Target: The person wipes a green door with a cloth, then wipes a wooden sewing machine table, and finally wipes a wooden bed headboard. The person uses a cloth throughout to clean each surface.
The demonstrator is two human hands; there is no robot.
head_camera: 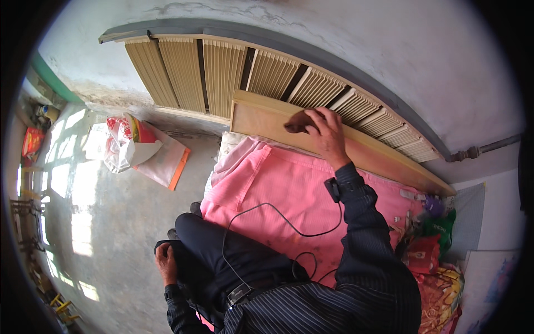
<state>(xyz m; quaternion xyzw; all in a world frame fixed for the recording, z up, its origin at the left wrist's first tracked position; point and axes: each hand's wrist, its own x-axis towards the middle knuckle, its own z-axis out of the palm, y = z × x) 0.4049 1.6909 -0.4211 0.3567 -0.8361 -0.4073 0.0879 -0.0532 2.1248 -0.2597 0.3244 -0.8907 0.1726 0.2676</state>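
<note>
My right hand (327, 131) grips a small dark brown object (298, 122), its kind not clear, by its right end. Hand and object are in front of the wooden bed board (267, 109); whether the object touches the board cannot be told. Below the arm spreads a pink bed cover (288, 183), folded over at its left corner. My left hand (166, 261) rests on my left knee, its fingers bent over the dark trousers and partly hidden. A black cable (271, 204) runs from a small device on my right wrist to my waist.
Behind the board stands a ribbed radiator (225, 75) under a grey pipe. Plastic bags (125, 146) lie on the concrete floor (121, 221) at left. A green bag (440, 228), a red packet (423, 252) and a patterned quilt (440, 296) crowd the bed's right end.
</note>
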